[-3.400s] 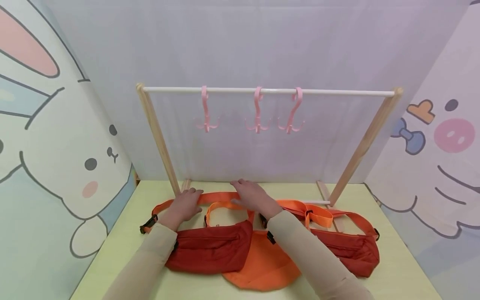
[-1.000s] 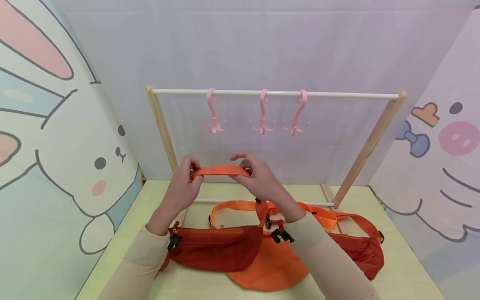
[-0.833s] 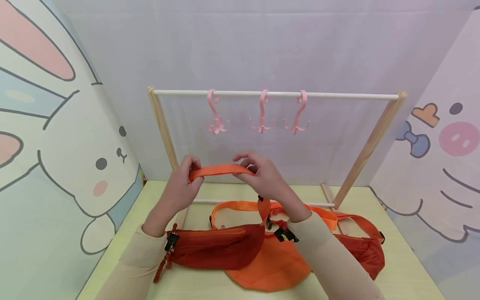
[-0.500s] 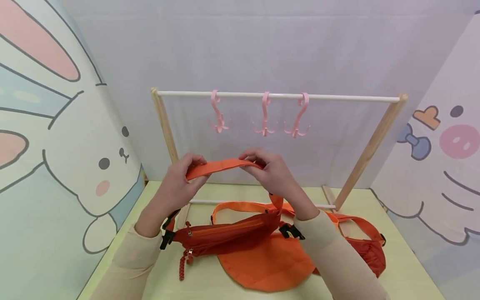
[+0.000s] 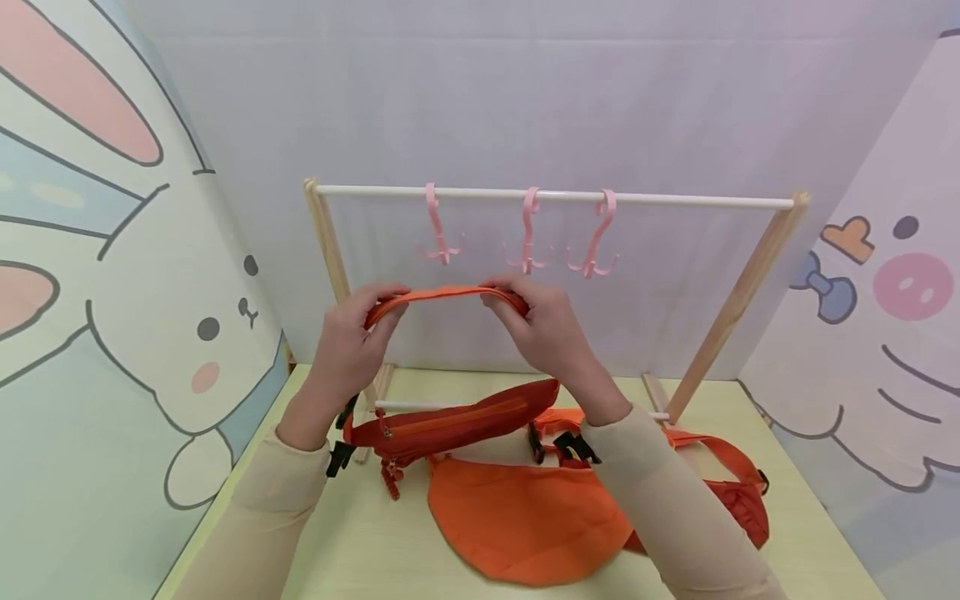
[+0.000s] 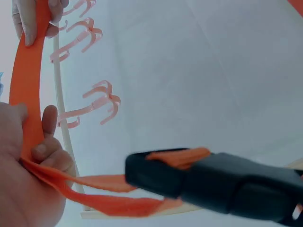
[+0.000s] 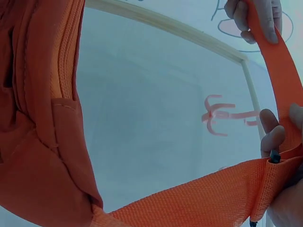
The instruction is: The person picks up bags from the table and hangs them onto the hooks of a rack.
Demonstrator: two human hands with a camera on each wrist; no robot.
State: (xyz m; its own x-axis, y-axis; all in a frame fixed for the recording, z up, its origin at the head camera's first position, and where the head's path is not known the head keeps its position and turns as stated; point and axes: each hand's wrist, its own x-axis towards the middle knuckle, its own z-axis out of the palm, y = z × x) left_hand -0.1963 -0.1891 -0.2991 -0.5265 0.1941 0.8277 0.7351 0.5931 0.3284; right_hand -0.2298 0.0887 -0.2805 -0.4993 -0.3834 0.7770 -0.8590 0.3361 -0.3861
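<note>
My left hand (image 5: 348, 342) and right hand (image 5: 547, 329) each grip the orange strap (image 5: 446, 292) of a dark red waist bag (image 5: 450, 425), a stretch of strap spanning between them. The bag hangs tilted below, its right end higher, with a braided zipper pull (image 5: 390, 479) dangling at the left. A black buckle (image 6: 213, 184) on the strap is close in the left wrist view. In the right wrist view the zipped bag body (image 7: 45, 118) fills the left side. Beyond the hands, three pink hooks (image 5: 528, 229) hang from a white rail (image 5: 675, 200).
An orange waist bag (image 5: 528, 521) lies flat on the pale table (image 5: 360, 550). Another red waist bag (image 5: 742, 508) lies at the right, partly behind my right sleeve (image 5: 667, 500). Wooden posts (image 5: 738, 308) hold the rail; a grey curtain (image 5: 480, 100) stands behind.
Both hands reached down to the strap, gripped it and raised it towards the hooks. The dark red bag has tilted and lifted, uncovering more of the orange bag.
</note>
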